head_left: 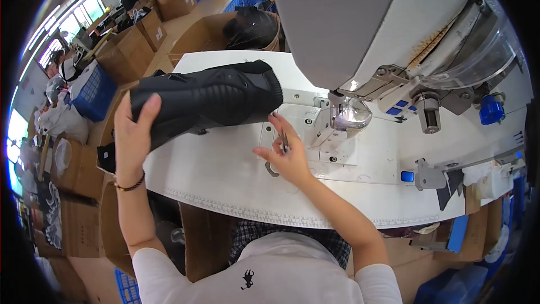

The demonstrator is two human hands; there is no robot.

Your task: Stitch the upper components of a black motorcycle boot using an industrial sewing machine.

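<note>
A black padded piece [214, 93], ribbed and moulded like a protective guard, lies across the left half of the white sewing table. My left hand [134, 135] grips its left end, thumb on top and the other fingers partly hidden. Around a small metal tool that looks like thread snips [285, 143], my right hand [291, 160] is closed; its forefinger reaches to the piece's lower right corner. Just right of that hand stands the sewing machine's presser foot and needle area [337, 121], apart from the black piece.
The grey machine head [337, 17] hangs over the table at the upper right. A ruler strip [242, 214] runs along the table's near edge. Beyond the table is a cardboard box [202, 34] with black items; blue crates [95, 93] and more boxes stand left. Other people work far off.
</note>
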